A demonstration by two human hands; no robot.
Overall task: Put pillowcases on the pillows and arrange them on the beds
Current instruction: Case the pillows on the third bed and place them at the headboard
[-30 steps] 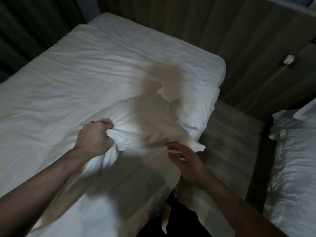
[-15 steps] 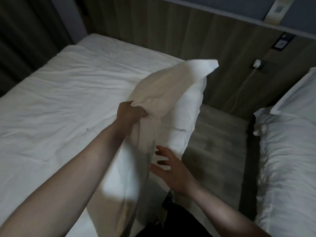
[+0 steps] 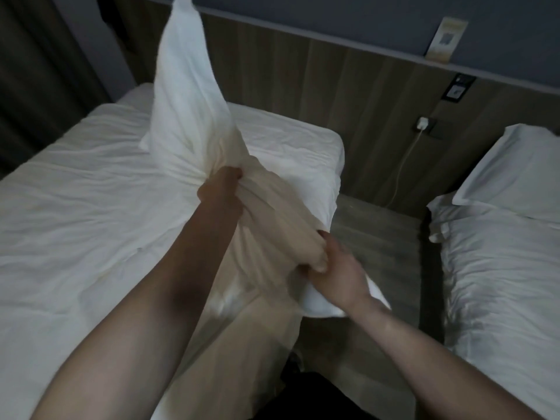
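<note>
A white pillow [image 3: 188, 95] stands upright in the air over the left bed [image 3: 75, 213], one corner pointing up past the headboard. My left hand [image 3: 219, 192] grips its bunched middle. My right hand [image 3: 336, 268] clutches the lower end, where cream fabric is gathered; I cannot tell pillow from pillowcase there. More cream cloth hangs down toward my legs. On the right bed [image 3: 500, 283] a cased white pillow [image 3: 515, 171] lies flat at the head end.
A wooden headboard wall [image 3: 333, 95] runs behind both beds. A charger with a cable [image 3: 421, 124] hangs in the gap. A strip of wood floor [image 3: 378, 237] separates the beds. A dark curtain [image 3: 36, 71] is at the left.
The pillow rose from the left bed and swung upright. My left hand lifted it. My right hand, open before, closed on its lower end. The view tilted up.
</note>
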